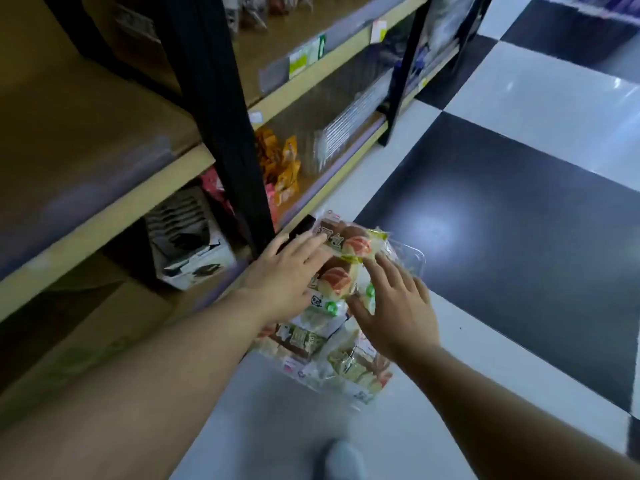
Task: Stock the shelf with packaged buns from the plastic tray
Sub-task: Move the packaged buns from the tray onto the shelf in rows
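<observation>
A pile of packaged buns (337, 362) in clear wrappers lies in a clear plastic tray (414, 259) on the floor beside the shelving. My left hand (287, 275) rests with spread fingers on the left side of the top bun pack (348, 242). My right hand (398, 308) lies flat against the same pack's right side, fingers apart. Neither hand has closed around a pack. The tan shelf board (79, 161) at the upper left carries nothing where I can see it.
A black upright post (225, 126) divides the shelving. Orange snack packets (280, 161) and a clear box (346, 133) sit on the lower shelf to the right. A white carton (194, 244) stands under the left shelf. The floor is black and white tiles; my shoe (343, 459) shows below.
</observation>
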Demonstrator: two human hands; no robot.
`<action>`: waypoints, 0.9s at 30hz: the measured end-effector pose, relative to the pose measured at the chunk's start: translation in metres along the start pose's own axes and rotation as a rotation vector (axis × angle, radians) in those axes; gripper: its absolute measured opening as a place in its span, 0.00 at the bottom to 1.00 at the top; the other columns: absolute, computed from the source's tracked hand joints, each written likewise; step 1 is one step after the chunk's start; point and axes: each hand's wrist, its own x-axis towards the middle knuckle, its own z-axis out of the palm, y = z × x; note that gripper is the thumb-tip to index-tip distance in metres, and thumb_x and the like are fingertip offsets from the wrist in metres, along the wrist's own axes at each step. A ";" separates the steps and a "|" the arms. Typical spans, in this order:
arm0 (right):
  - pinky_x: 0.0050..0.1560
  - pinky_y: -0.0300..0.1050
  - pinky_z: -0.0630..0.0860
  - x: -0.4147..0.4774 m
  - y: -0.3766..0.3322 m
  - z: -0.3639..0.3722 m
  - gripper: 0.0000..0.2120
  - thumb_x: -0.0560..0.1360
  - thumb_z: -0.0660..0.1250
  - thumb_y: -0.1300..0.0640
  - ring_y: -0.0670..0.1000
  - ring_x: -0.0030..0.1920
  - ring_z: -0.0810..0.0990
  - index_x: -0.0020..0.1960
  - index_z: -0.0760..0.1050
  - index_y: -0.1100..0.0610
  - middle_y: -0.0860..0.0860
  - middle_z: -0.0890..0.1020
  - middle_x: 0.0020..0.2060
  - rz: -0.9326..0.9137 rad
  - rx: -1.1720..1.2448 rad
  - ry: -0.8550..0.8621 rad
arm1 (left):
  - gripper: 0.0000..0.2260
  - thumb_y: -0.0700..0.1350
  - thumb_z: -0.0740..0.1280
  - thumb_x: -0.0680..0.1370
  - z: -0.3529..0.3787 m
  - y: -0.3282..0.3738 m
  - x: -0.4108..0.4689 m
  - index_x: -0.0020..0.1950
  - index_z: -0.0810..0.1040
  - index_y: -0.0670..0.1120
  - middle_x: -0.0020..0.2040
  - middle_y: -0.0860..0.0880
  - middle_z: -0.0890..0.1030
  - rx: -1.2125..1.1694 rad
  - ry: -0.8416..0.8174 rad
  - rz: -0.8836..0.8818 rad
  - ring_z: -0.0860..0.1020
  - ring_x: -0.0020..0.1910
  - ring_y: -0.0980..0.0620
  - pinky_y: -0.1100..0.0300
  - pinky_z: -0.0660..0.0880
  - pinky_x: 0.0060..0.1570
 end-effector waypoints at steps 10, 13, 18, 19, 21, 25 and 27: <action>0.58 0.50 0.71 -0.048 0.054 0.104 0.44 0.64 0.63 0.30 0.54 0.59 0.69 0.73 0.57 0.48 0.50 0.71 0.61 -0.024 0.119 -0.064 | 0.51 0.49 0.74 0.69 0.082 -0.013 0.066 0.75 0.37 0.60 0.78 0.52 0.37 0.069 -0.261 0.018 0.40 0.76 0.49 0.46 0.46 0.73; 0.66 0.47 0.63 -0.061 0.063 0.132 0.53 0.61 0.67 0.32 0.54 0.69 0.64 0.78 0.47 0.49 0.51 0.65 0.70 -0.090 0.115 -0.156 | 0.57 0.52 0.76 0.65 0.097 -0.010 0.076 0.72 0.32 0.62 0.77 0.50 0.35 0.084 -0.265 -0.003 0.36 0.75 0.46 0.39 0.41 0.72; 0.73 0.51 0.49 -0.059 0.058 0.157 0.64 0.53 0.65 0.27 0.54 0.75 0.51 0.76 0.34 0.51 0.54 0.52 0.76 -0.072 0.120 -0.166 | 0.55 0.62 0.74 0.62 0.105 -0.015 0.080 0.73 0.35 0.63 0.76 0.50 0.49 0.080 -0.157 0.047 0.41 0.76 0.48 0.31 0.38 0.67; 0.72 0.54 0.52 -0.057 0.057 0.159 0.65 0.52 0.66 0.27 0.56 0.74 0.54 0.77 0.38 0.53 0.55 0.56 0.76 -0.068 0.104 -0.142 | 0.54 0.63 0.74 0.62 0.105 -0.016 0.080 0.73 0.36 0.63 0.76 0.49 0.51 0.069 -0.139 0.063 0.43 0.76 0.49 0.31 0.37 0.67; 0.67 0.56 0.64 -0.056 0.055 0.161 0.63 0.52 0.69 0.30 0.58 0.68 0.67 0.77 0.49 0.56 0.56 0.67 0.70 -0.058 0.097 -0.092 | 0.54 0.63 0.74 0.62 0.102 -0.015 0.079 0.73 0.37 0.62 0.75 0.47 0.54 0.055 -0.113 0.082 0.47 0.76 0.48 0.32 0.35 0.67; 0.55 0.52 0.73 -0.056 0.053 0.145 0.61 0.50 0.74 0.35 0.57 0.56 0.76 0.76 0.54 0.54 0.53 0.75 0.58 -0.080 0.103 -0.057 | 0.52 0.63 0.72 0.61 0.087 -0.006 0.072 0.74 0.40 0.59 0.69 0.46 0.57 0.074 -0.021 0.094 0.51 0.71 0.46 0.34 0.34 0.68; 0.53 0.53 0.74 -0.055 0.053 0.128 0.61 0.49 0.75 0.36 0.58 0.56 0.76 0.75 0.55 0.54 0.54 0.75 0.58 -0.092 0.105 -0.036 | 0.52 0.65 0.70 0.61 0.067 0.000 0.063 0.74 0.40 0.58 0.68 0.45 0.55 0.105 0.039 0.077 0.49 0.70 0.45 0.37 0.32 0.68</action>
